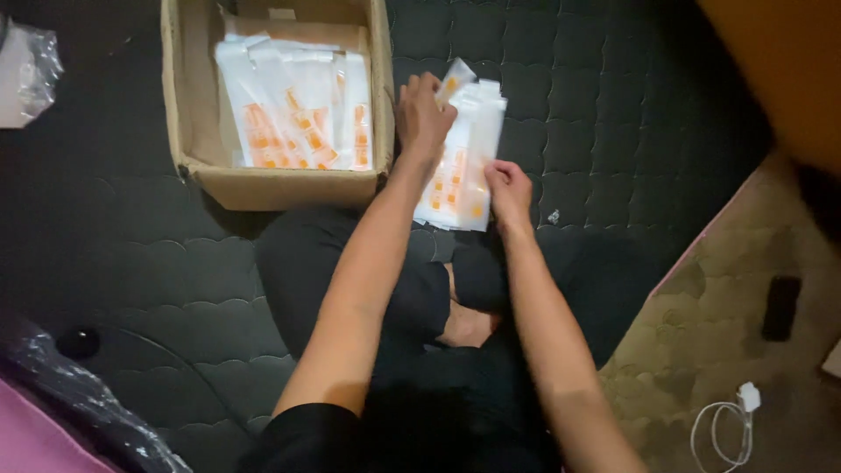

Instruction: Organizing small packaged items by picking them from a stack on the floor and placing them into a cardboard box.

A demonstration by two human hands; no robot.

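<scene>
A stack of white plastic packets with orange print point(460, 162) lies on the dark quilted mat in front of my crossed legs. My left hand point(422, 114) grips the stack's upper left edge, fingers curled over the top packets. My right hand point(508, 188) pinches the stack's lower right corner. To the left stands an open cardboard box point(197, 131) holding several more of the same white and orange packets point(293, 109), laid in overlapping rows.
Dark quilted mat point(613, 105) covers most of the floor. A brownish rug point(727, 307) at the right holds a black phone point(780, 307) and a white charger with cable point(736, 416). Crumpled clear plastic point(31, 70) lies at upper left; a pink-edged plastic-covered object point(53, 412) at lower left.
</scene>
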